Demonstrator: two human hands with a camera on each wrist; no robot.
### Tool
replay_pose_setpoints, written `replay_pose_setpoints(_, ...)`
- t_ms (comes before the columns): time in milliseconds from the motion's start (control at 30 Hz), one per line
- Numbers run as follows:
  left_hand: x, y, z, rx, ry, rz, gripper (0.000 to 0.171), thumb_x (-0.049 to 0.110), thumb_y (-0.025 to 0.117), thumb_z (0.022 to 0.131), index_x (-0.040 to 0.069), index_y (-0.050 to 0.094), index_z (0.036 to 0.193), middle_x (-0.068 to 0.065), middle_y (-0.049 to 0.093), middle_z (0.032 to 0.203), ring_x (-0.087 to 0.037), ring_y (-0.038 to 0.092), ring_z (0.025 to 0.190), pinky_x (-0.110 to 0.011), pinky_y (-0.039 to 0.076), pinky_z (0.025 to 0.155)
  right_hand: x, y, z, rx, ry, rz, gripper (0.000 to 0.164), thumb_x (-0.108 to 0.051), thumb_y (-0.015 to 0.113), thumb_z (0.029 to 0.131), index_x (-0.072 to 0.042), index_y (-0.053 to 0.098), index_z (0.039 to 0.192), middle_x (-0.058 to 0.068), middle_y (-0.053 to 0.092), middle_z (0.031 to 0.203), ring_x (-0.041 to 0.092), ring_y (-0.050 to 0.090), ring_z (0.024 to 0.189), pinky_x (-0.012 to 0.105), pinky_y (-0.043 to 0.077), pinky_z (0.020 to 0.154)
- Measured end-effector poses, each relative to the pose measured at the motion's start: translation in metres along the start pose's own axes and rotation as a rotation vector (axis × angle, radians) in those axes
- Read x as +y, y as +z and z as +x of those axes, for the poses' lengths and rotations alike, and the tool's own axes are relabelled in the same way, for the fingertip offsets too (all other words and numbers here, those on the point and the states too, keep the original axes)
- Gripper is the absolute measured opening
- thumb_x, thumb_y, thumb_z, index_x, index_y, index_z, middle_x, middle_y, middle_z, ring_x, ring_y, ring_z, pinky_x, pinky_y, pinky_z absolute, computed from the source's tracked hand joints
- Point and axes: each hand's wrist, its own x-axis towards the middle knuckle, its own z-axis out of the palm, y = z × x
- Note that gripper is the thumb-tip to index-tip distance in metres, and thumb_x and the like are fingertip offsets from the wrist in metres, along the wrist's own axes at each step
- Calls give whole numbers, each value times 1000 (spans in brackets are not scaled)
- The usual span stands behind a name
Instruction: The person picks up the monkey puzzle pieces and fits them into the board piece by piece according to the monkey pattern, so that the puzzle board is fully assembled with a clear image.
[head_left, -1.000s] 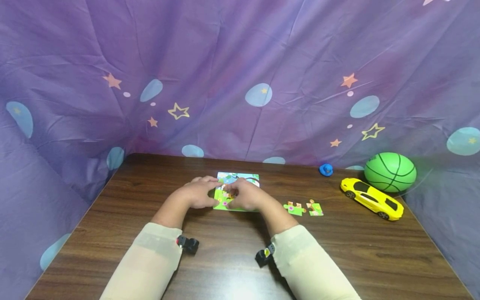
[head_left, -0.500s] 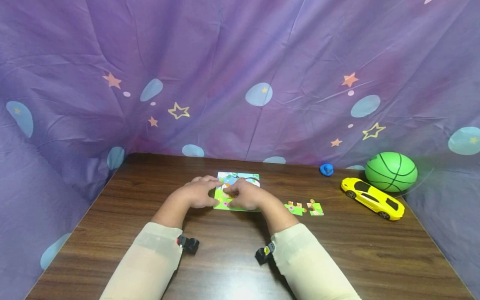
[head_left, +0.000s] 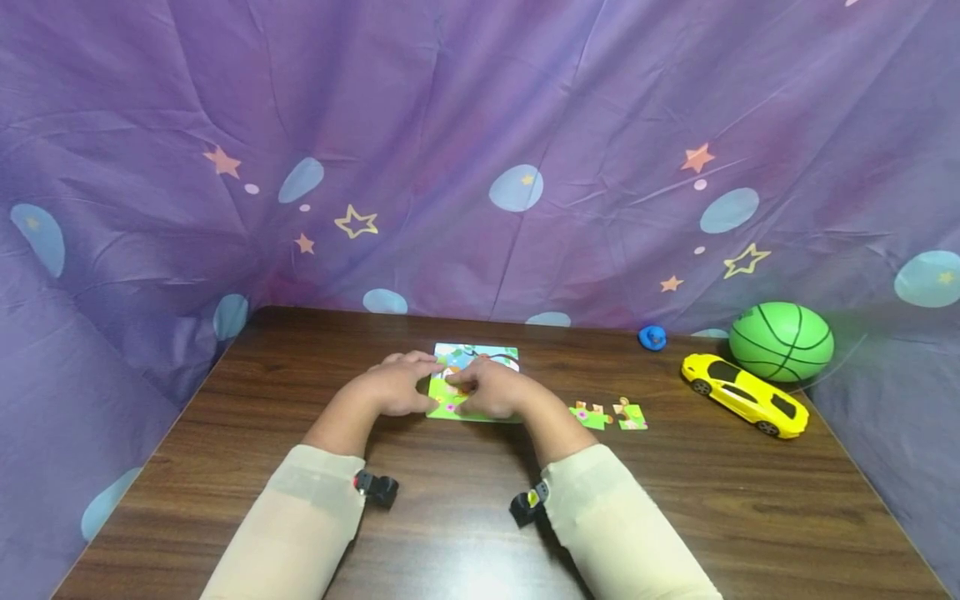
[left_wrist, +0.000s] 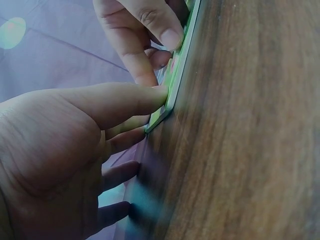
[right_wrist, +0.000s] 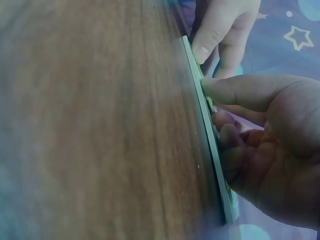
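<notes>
On the wooden table lies a thin square jigsaw board point(head_left: 495, 351) with a blue and green picture. My left hand point(head_left: 397, 387) is at its left side; in the left wrist view the thumb point(left_wrist: 145, 100) presses the board's near left corner and the other fingers extend straight to the board and tabletop. My right hand point(head_left: 491, 390) covers the board's right half. Its thumb point(right_wrist: 235, 92) and index finger pinch a puzzle piece point(head_left: 450, 407) low on the board, while its other fingers curl beneath the palm. Much of that piece is hidden by the fingers.
Two loose puzzle pieces, one pink-flowered point(head_left: 590, 415) and one green and orange point(head_left: 632, 415), lie right of the board. Farther right are a yellow toy car point(head_left: 745, 396), a green ball point(head_left: 782, 342) and a small blue toy point(head_left: 652, 337). A purple curtain point(head_left: 450, 125) hangs behind the table.
Between the hands, the puzzle piece under the right fingers looks flatter and more even with the picture than a second ago. Both hands have stayed nearly in place.
</notes>
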Motion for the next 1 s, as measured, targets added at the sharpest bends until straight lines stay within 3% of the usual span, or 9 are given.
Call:
replay_pose_setpoints(167, 0, 0, 0, -1, 0, -6, 77, 45, 73, 95, 25, 46, 164, -1, 37, 174, -40, 33, 160, -77, 31, 124, 2, -1, -1, 20, 27, 53, 55, -19, 89, 81, -15, 75, 134, 2, 70, 108, 16, 61, 101, 37, 56, 98)
replay_pose_setpoints(400, -1, 0, 2, -7, -5, -10, 77, 45, 73, 95, 26, 46, 164, -1, 36, 175, -40, 31, 161, -76, 30, 125, 1, 0, 1, -2, 2, 12, 54, -17, 86, 85, -13, 74, 137, 4, 71, 111, 17, 62, 103, 38, 55, 100)
replay_pose_setpoints(633, -1, 0, 2, -1, 2, -15, 78, 44, 74, 94, 25, 46, 164, -2, 37, 174, -41, 32, 161, -77, 30, 124, 0, 2, 5, 16, 53, 61, 54, -12, 87, 83, -14, 75, 135, 1, 69, 99, 14, 60, 91, 34, 55, 93)
replay_pose_setpoints(733, 0, -1, 1, -2, 0, -12, 78, 44, 74, 93, 24, 46, 164, -2, 37, 174, -41, 31, 161, -76, 30, 125, 2, 0, 5, 15, 34, 66, 53, -13, 87, 83, -13, 75, 135, -1, 71, 99, 12, 61, 90, 30, 55, 90)
replay_pose_setpoints(867, 1, -1, 0, -10, -10, -16, 80, 45, 74, 93, 24, 46, 164, -2, 36, 175, -40, 31, 161, -75, 30, 125, 5, -11, -5, 22, -19, 172, 48, -15, 83, 89, -9, 73, 136, 0, 75, 103, 10, 65, 87, 25, 57, 77)
replay_pose_setpoints(1000, 2, -1, -1, -15, -19, -19, 79, 45, 74, 93, 26, 46, 164, -1, 35, 175, -40, 30, 162, -75, 29, 125, 9, -31, -24, 107, -53, 265, 43, -16, 80, 94, -5, 73, 136, 4, 76, 104, 13, 69, 83, 26, 58, 69)
